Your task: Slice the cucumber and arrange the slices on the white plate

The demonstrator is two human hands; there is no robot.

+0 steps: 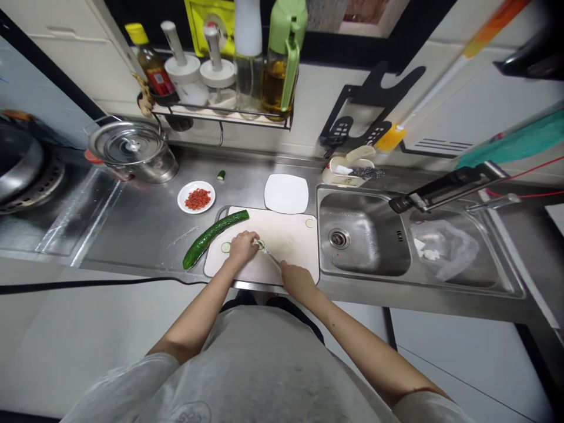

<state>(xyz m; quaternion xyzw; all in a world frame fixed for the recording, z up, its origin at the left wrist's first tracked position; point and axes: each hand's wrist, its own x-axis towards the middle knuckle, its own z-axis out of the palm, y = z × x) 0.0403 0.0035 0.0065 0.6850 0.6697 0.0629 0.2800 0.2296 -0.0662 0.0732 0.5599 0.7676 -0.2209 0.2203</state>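
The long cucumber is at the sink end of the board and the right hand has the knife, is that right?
Not quite: the head view shows the long cucumber at the cutting board's other end, away from the sink. The right hand does hold the knife.

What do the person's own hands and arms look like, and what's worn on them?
The left hand and right hand are bare, without gloves. No watch or bracelet shows at either wrist; rings are too small to tell. The forearms are uncovered, below short, loose, light grey sleeves matching the grey shirt.
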